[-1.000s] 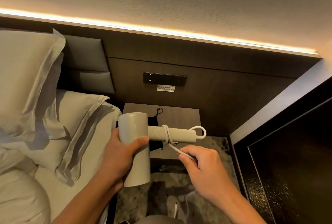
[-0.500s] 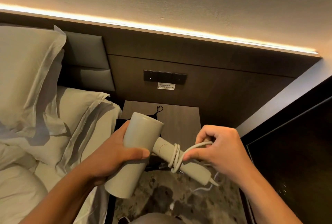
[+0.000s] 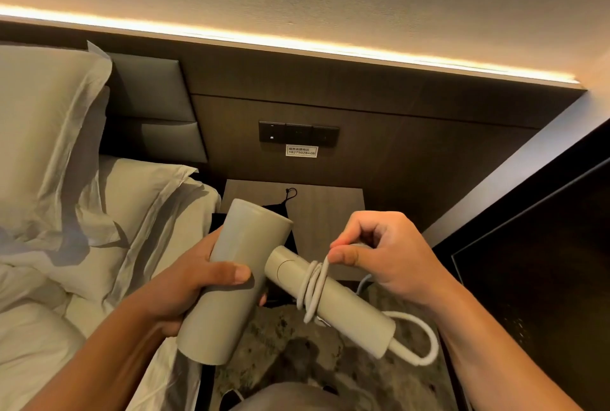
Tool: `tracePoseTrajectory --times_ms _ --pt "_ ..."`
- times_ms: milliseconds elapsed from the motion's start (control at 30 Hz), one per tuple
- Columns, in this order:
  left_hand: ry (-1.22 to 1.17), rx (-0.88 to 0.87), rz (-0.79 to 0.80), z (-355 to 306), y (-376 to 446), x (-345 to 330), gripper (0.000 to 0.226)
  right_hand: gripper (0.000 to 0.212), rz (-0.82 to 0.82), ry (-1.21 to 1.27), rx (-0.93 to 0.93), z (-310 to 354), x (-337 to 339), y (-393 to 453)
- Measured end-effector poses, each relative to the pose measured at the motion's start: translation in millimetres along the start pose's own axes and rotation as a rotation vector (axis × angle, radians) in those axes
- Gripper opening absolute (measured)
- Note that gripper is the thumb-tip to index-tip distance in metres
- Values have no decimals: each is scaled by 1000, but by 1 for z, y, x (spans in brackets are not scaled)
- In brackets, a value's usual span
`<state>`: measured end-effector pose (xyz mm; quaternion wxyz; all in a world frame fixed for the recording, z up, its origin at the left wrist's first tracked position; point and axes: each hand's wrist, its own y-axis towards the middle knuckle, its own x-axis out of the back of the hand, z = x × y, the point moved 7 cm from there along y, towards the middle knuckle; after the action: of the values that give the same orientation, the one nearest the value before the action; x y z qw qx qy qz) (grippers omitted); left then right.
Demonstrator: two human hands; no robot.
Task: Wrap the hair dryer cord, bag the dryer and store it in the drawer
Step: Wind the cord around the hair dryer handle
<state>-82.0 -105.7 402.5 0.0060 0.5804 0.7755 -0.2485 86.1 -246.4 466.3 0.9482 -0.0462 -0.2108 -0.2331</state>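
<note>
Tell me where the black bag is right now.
Head view, centre: the black bag lies on the nightstand beside the bed, mostly hidden behind the dryer.

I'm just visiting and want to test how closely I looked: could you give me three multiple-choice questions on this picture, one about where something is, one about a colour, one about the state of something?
1. Where does the black pouch lie?
A. on the bedside table
B. on the pillow
C. in the right hand

2. What colour is the hair dryer?
A. black
B. pale beige
C. red

3. What state is the cord in?
A. hanging wholly loose
B. partly wound round the handle
C. plugged into the wall panel

Answers:
1 A: the black pouch lies on the bedside table, behind the dryer.
2 B: the hair dryer, gripped by the left hand, is pale beige.
3 B: a few turns of cord circle the handle while the right hand pinches the strand.
</note>
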Motion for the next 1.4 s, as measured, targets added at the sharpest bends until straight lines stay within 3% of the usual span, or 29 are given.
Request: tracePoseTrajectory --times_ms 100,267,400,533,633,733,833,933,1133,1300,1400 --pt "-43 -18 20 2 -1 -1 79 17 24 22 -40 -8 -5 -2" --pt "-229 -83 132 2 -4 -12 51 11 54 283 -53 -11 -20 -5" --pt "-387 -46 102 5 0 -13 72 11 5 394 -35 -12 -25 0" --pt "-397 -22 40 9 1 -11 89 20 -27 407 -23 -22 -27 0" --pt "-402 -24 24 13 2 -9 77 28 -20 431 -23 -27 -30 -1" --pt "-436 -25 1 16 3 -7 66 19 -102 471 -49 -32 -34 0" --pt "-495 -13 -47 19 7 -7 87 29 -266 352 -178 -51 -40 -5" --pt "-548 -29 -120 19 12 -4 94 34 -340 332 -326 -64 -49 -10" --pt "-617 14 -301 29 17 6 98 27 -296 102 -227 -53 -63 -5" --pt "-680 22 -350 39 15 14 74 27 -215 9 -247 -47 -72 2" --pt "-683 0 -464 40 14 33 84 26 -192 -46 -253 -43 -79 -1"
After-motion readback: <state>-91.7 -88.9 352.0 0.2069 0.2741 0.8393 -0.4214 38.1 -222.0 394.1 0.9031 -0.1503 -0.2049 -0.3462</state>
